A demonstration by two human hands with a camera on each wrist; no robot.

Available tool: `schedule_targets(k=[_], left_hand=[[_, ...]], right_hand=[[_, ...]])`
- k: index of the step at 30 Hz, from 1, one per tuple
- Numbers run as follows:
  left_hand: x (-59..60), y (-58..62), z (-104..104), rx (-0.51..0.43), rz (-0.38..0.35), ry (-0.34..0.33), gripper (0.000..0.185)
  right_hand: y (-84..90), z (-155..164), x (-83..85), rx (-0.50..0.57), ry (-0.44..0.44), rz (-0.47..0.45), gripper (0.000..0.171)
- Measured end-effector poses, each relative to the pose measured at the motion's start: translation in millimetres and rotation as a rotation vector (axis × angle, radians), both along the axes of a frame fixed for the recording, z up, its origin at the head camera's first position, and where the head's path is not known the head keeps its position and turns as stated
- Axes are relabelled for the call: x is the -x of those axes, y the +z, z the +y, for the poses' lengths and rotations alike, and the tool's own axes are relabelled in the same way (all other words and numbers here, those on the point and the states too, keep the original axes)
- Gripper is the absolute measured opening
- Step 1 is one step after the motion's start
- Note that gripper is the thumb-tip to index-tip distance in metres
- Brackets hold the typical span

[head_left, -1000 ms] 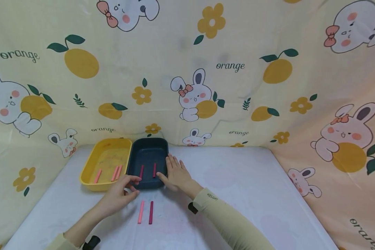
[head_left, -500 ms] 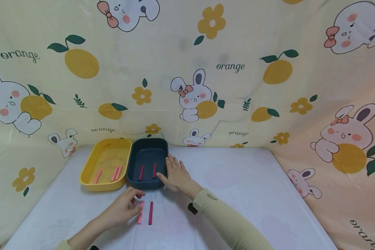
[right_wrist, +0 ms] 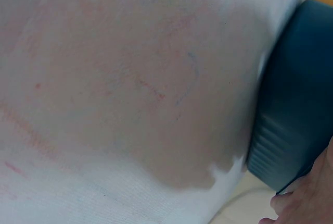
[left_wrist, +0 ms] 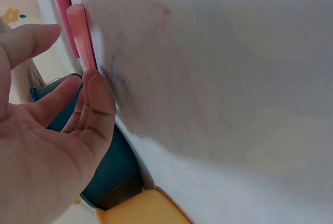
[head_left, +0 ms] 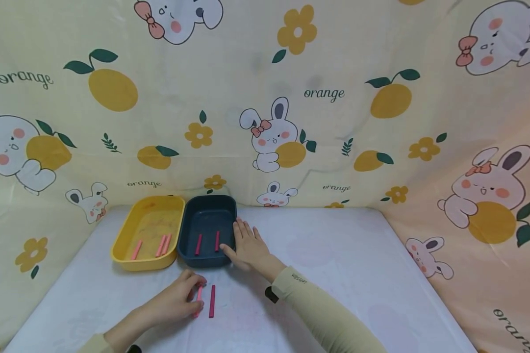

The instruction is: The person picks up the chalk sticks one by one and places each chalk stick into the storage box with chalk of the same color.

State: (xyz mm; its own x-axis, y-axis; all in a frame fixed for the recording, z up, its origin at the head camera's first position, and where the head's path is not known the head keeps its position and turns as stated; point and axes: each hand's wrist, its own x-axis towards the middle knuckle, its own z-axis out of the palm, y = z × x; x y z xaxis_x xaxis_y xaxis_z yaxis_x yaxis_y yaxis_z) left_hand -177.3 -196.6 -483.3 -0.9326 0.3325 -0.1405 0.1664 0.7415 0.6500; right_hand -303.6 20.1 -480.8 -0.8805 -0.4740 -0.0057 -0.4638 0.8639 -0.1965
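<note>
Left fingers [left_wrist: 99, 99] bracket 1 pink stick [left_wrist: 81, 34].

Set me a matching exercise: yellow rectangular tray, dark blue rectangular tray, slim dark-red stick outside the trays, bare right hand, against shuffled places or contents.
1. Yellow rectangular tray
2. Dark blue rectangular tray
3. Slim dark-red stick outside the trays
4. Bare right hand

A. At the blue tray's right side
B. Holds three slim pink sticks
C. Lies on the white tabletop, beside a slim pink stick
D. Holds two slim dark-red sticks

Pairs: 1-B, 2-D, 3-C, 4-A
</note>
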Motion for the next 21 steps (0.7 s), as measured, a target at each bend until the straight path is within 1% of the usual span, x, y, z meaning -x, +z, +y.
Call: schedule_targets(k=[5,10,21], left_hand=[[2.9,-0.2,1.0,0.011,-0.031,0.013,0.049],[4.0,-0.5,1.4,0.018,-0.048,0.019,0.052],[4.7,0.0,2.8,0.038,-0.066,0.066,0.049]], right_hand=[[2.9,0.3,-1.9,-0.005,0.000,-0.001,0.088],[4.4,0.2,-2.9,-0.005,0.003,-0.006,0.088],[3.7,-0.2,-4.0,-0.003,-0.001,0.000,0.088]])
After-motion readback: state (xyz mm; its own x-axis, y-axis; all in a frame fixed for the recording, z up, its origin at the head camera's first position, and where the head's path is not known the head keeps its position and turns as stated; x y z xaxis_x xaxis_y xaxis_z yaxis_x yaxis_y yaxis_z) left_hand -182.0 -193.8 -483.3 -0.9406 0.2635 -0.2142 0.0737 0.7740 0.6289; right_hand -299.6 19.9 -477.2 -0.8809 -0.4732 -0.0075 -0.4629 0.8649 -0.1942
